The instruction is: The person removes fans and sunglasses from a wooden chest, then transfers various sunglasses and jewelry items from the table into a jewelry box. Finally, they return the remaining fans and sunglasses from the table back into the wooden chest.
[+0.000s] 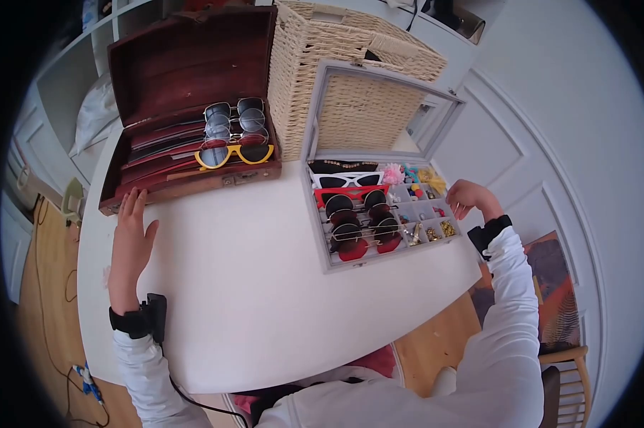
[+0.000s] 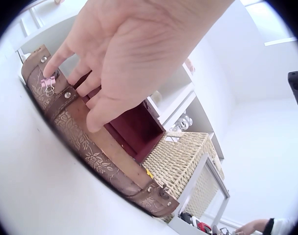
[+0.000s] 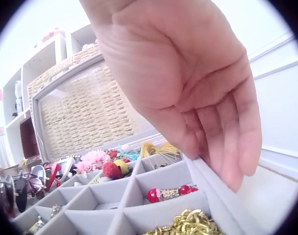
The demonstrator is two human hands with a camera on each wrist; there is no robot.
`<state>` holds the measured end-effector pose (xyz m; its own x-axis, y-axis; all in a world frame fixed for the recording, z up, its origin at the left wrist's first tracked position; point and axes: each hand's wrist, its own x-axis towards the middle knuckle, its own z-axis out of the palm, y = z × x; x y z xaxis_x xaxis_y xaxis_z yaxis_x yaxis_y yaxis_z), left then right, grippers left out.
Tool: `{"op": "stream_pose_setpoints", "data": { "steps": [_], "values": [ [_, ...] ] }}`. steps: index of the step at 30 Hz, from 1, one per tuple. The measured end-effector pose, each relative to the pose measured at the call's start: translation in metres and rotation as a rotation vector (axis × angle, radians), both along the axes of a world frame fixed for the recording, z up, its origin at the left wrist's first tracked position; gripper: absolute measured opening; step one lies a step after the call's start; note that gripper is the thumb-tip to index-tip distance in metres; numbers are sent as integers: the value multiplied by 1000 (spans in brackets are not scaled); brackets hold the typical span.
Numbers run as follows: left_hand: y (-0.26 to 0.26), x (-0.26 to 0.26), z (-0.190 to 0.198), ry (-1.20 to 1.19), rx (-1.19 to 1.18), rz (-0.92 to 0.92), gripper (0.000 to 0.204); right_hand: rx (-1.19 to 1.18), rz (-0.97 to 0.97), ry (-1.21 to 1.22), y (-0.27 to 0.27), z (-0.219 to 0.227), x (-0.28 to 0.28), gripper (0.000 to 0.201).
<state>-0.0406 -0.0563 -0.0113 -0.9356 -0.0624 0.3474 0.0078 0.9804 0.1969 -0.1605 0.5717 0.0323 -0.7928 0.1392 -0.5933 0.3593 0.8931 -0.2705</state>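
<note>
My left hand (image 1: 131, 239) is at the front left corner of a brown suitcase-style box (image 1: 254, 177), its fingers straight and the fingertips at the front edge. Inside the box are yellow-framed sunglasses (image 1: 234, 150), several metal-rimmed glasses and dark red dividers. A pink binder clip (image 2: 48, 82) shows on the leather front near my little finger. At the right stands a grey compartment case (image 1: 407, 252) with its glass lid raised. My right hand (image 1: 473, 197) hangs over its right wall, thumb at the rim, loosely bent fingers outside. The case holds several sunglasses, gold chains (image 3: 190, 224) and red earrings (image 3: 171, 193).
A woven basket (image 1: 293, 85) stands behind both boxes on the white table (image 1: 250, 299). White shelves (image 1: 69, 85) are at the back left. A panelled white door (image 1: 507, 143) lies to the right, with a wooden chair (image 1: 568, 378) below it.
</note>
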Motion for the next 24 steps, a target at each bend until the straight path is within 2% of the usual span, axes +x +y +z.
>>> {"op": "stream_pose_setpoints", "data": {
  "steps": [5,8,10,14,17,20,24],
  "values": [
    [1,1,0,-6,10,-11,57,-57,14,80,2,-4,-1,17],
    [-1,-4,-1,-59,24,11,60,-135,-47,75,4,-9,2,22],
    [2,-3,2,-45,37,-7,59,-94,-35,160,5,-16,4,24],
    [-1,-1,2,-52,27,-5,60,-130,-56,119,7,-17,3,26],
    [-4,-3,-1,-51,46,-8,60,-98,-70,177,4,-15,3,26],
    [-4,-5,-1,-60,53,-25,61,-135,-77,139,4,-15,3,19],
    [-9,-7,7,-51,92,-61,54,-85,-70,211,11,-7,5,28]
  ]
}}
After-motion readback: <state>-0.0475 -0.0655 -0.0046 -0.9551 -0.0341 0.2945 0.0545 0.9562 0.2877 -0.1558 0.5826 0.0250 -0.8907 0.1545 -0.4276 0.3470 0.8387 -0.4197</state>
